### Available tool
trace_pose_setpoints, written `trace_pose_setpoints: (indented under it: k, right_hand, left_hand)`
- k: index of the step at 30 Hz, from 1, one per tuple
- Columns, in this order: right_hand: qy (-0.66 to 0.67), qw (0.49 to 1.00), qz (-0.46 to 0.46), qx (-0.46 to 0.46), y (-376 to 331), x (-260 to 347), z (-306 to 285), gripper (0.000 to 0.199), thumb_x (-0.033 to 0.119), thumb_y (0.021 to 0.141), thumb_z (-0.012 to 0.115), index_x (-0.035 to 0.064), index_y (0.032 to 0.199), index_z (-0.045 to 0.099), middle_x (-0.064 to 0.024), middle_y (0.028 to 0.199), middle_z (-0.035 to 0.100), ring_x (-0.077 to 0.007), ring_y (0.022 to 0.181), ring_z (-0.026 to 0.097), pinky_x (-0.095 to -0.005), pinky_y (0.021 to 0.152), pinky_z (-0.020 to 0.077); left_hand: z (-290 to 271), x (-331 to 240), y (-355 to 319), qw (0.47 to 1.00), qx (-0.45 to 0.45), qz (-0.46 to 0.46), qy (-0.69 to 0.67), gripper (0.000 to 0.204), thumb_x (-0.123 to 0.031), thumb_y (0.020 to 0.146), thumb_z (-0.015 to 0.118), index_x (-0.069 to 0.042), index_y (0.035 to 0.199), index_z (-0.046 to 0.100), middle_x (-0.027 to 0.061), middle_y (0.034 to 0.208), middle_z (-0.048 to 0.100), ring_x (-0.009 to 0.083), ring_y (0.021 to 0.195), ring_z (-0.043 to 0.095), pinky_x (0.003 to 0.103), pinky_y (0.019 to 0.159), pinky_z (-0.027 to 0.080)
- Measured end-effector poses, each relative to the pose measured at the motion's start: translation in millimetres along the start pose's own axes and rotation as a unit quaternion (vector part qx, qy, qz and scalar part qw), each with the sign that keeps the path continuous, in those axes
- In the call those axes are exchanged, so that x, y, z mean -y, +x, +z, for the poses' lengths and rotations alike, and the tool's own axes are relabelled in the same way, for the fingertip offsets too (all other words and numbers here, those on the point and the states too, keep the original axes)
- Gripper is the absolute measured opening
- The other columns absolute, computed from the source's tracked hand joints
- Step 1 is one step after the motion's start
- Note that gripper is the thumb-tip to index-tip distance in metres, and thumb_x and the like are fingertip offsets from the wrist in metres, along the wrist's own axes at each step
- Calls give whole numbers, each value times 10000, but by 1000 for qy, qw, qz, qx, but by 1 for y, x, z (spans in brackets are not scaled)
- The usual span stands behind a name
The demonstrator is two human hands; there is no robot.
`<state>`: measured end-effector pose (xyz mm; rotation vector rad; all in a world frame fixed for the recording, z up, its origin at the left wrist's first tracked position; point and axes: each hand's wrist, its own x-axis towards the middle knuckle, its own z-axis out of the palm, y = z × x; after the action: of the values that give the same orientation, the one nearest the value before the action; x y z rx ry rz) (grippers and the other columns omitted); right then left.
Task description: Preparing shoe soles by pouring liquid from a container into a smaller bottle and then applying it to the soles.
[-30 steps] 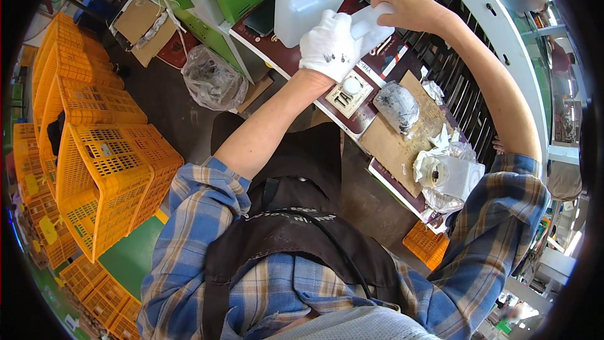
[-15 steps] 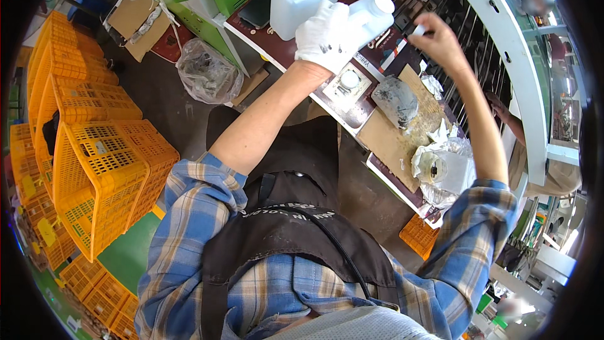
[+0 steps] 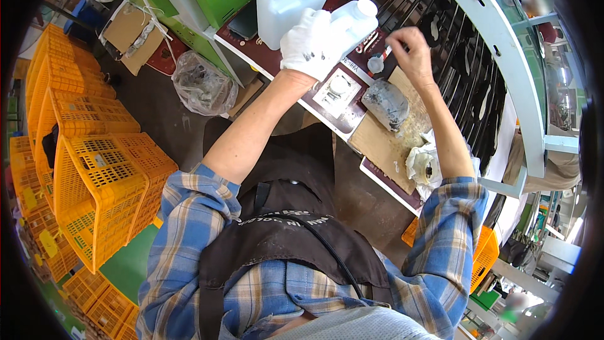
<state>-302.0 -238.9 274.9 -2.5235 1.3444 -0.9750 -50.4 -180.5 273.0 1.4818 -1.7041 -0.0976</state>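
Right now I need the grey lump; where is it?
Head view: the grey lump lies on the brown board, below the right hand.

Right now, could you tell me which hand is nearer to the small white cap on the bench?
The right hand: it hovers just beside the cap. The gloved left hand is farther off, gripping a white jug.

Light: we see bright, even daylight, strongest at upper right.
Edges: we see fisheye bending, dark rim, blurred corners.
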Motion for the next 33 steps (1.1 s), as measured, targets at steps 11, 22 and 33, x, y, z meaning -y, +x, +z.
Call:
trace_pose_setpoints:
  k: [11, 22, 33]
  right_hand:
    - [-261, 922, -285, -32, 51, 68, -23, 252, 102, 683, 725, 105, 933, 696, -20, 918, 569, -219, 906, 558, -347, 815, 453]
    - [-337, 885, -322, -4, 63, 72, -20, 267, 111, 662, 688, 80, 926, 666, -38, 954, 554, -201, 983, 533, -335, 895, 429]
    - [71, 945, 300, 109, 34, -25, -20, 259, 207, 759, 657, -15, 878, 716, -20, 636, 585, -95, 572, 512, -298, 527, 410]
  left_hand:
    - [1, -6, 2, 999, -15, -21, 22, 230, -300, 845, 614, -72, 869, 598, 133, 864, 610, 350, 679, 672, 448, 581, 546]
    - [-2, -7, 3, 996, 32, -82, 15, 308, -374, 839, 625, -74, 910, 623, 133, 958, 629, 382, 779, 658, 464, 675, 533]
    - [4, -2, 2, 1000, -18, -13, 9, 197, -272, 824, 625, -82, 854, 587, 127, 856, 608, 345, 651, 670, 446, 565, 541]
